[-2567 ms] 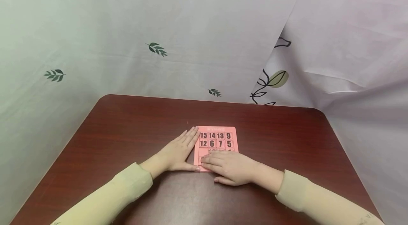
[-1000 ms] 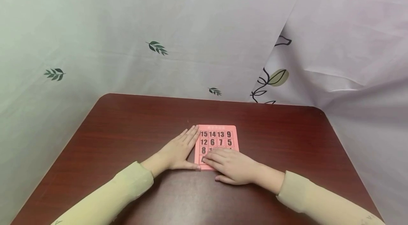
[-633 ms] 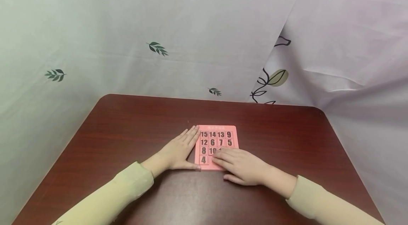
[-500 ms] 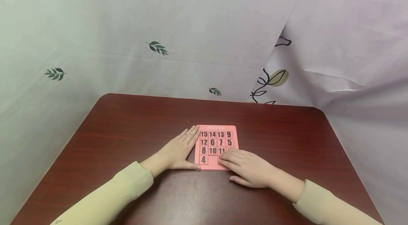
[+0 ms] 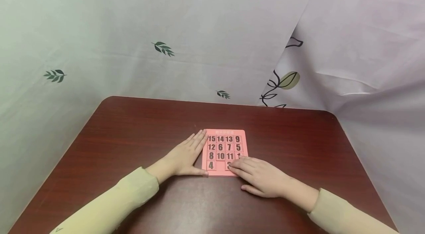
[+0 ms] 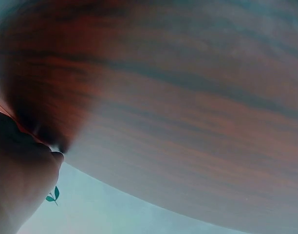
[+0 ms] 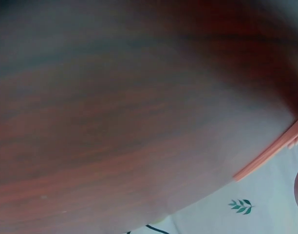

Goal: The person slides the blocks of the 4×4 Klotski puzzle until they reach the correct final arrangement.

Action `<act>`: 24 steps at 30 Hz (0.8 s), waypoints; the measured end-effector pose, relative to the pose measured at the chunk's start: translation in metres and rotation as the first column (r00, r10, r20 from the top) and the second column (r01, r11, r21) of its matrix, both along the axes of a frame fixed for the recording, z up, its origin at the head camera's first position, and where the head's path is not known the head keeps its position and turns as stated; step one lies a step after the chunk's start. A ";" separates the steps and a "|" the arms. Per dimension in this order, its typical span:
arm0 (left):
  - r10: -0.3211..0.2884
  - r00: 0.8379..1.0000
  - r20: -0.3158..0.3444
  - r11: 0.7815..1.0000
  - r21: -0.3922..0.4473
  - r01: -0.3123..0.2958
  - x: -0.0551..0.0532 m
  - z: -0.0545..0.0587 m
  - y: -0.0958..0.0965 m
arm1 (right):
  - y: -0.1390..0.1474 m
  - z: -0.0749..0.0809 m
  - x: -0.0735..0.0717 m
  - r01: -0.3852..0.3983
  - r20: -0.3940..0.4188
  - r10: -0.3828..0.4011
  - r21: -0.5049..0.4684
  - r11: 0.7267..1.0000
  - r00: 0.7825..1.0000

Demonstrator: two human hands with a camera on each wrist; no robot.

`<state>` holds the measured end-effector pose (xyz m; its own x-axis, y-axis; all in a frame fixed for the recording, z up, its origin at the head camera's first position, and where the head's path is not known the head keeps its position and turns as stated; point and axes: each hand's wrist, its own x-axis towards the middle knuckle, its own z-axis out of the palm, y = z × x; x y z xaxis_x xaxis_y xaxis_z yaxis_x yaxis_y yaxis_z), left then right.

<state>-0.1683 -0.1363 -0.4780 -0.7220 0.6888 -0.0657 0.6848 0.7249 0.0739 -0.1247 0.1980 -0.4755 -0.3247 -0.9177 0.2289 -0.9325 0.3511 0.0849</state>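
Note:
A pink number sliding puzzle (image 5: 220,132) lies flat on the table, its black-numbered tiles in rows. Along its left edge rests my left hand (image 5: 183,157), fingers straight, the thumb on the lower left corner. My right hand (image 5: 262,177) touches the lower right tiles with its extended fingertips, partly covering the 3 tile (image 5: 228,166) and the 1 tile. The bottom right cell is hidden under those fingers. A bare cell shows between the 4 tile (image 5: 211,166) and the 3. In the right wrist view the puzzle's edge (image 7: 270,152) appears at the right.
The dark red-brown wooden table (image 5: 149,123) has rounded far corners. Pale cloth (image 5: 192,24) with leaf prints hangs behind it and at both sides. The left wrist view mostly holds blurred tabletop (image 6: 178,117).
The 8 and 4 tiles now fill the left column, where a bare cell was. My right hand has slid right, uncovering the 10, the 11 and a bare bottom-row cell. The left hand stays put.

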 end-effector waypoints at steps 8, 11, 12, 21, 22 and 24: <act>0.008 1.000 0.008 1.000 -0.011 -0.008 0.001 0.002 0.000 | -0.009 0.001 -0.002 -0.010 0.007 0.010 0.020 1.000 1.000; 0.002 1.000 0.011 1.000 -0.006 -0.002 0.001 0.001 0.000 | -0.006 0.002 -0.001 -0.020 -0.005 0.020 0.017 1.000 1.000; 0.002 1.000 0.012 1.000 -0.006 -0.002 0.001 0.001 0.001 | -0.004 0.002 -0.001 -0.022 -0.008 0.023 0.013 1.000 1.000; -0.009 1.000 -0.023 1.000 0.010 0.009 0.001 0.004 0.000 | -0.002 -0.001 -0.002 -0.034 0.010 0.034 -0.005 0.999 0.999; -0.009 1.000 -0.023 1.000 0.004 0.009 0.001 0.004 0.000 | -0.002 -0.001 -0.002 -0.037 0.014 0.037 -0.007 0.999 0.999; -0.008 1.000 -0.026 1.000 0.002 0.008 0.001 0.003 0.000 | -0.003 -0.001 -0.003 -0.039 0.019 0.040 -0.009 0.999 0.999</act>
